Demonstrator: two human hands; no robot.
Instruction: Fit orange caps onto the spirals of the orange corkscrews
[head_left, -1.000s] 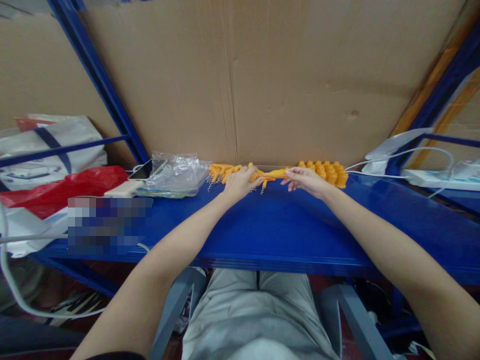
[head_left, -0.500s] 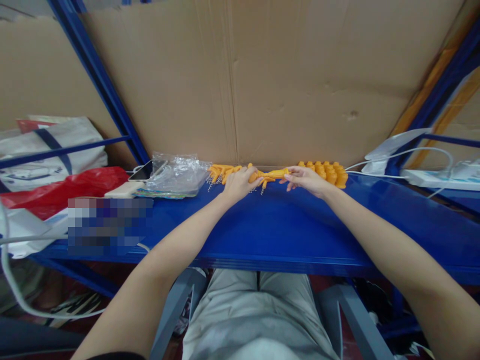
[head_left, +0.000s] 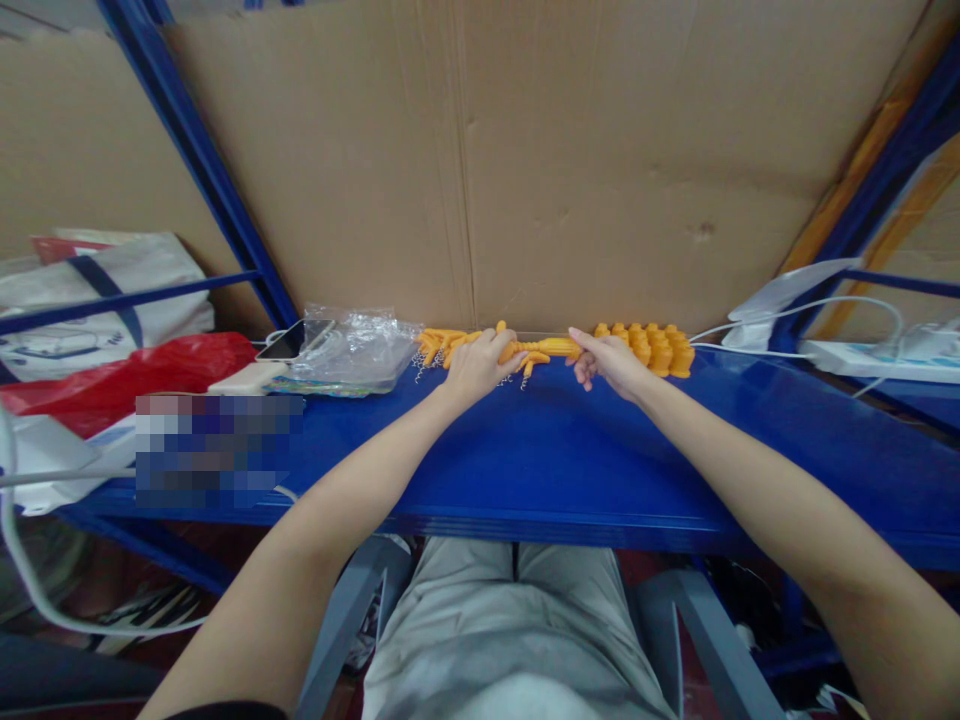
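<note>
My left hand (head_left: 480, 362) is closed round the left part of a slim orange plastic piece (head_left: 553, 346), at the back of the blue shelf. My right hand (head_left: 601, 360) has its fingers curled at the right end of the same piece, which lies level between both hands. Small orange pieces with short metal chains (head_left: 438, 348) are heaped under and to the left of my left hand. Just beyond my right hand stand rows of orange knobbed pieces (head_left: 660, 348). My fingers hide both ends of the slim piece.
Clear plastic bags (head_left: 352, 350) lie left of the heap, near a phone (head_left: 289, 342) and a red plastic bag (head_left: 172, 370). A cardboard sheet (head_left: 555, 160) rises behind the blue shelf (head_left: 540, 450). White cables and a power strip (head_left: 877, 355) are at the right.
My right hand has turned slightly, its thumb and fingers now further over the slim orange piece, which lies straighter. My left hand has stayed in place.
</note>
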